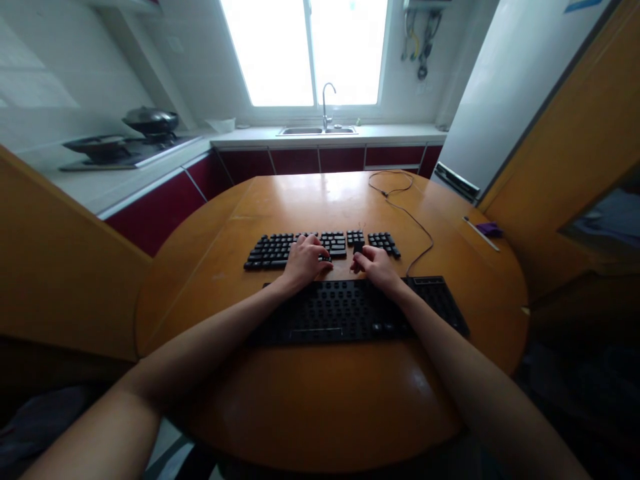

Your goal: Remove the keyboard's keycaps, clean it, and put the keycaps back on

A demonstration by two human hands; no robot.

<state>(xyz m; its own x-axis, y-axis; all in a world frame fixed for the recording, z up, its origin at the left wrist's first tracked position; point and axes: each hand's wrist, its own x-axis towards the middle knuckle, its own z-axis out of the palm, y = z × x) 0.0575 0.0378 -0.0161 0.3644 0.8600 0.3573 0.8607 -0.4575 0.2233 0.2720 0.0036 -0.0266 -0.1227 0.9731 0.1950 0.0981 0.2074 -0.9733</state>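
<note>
Forearms (215,333) are reaching across the keyboard base (325,310); the right hand (377,267) is pinching a small dark piece (359,247). Beyond the base, the left hand (303,261) is hovering at the laid-out keycaps (270,253), its grip unclear; such small pieces are probably demanding light fingertips.

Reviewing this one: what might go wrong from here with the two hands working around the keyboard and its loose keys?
The left hand lies over the rows of loose black plastic keycaps and could knock some out of line. The small black piece pinched in the right hand's fingers might slip and get mixed among them. Both forearms cross the black plastic keyboard base, so a sleeveless arm may nudge it.
</note>
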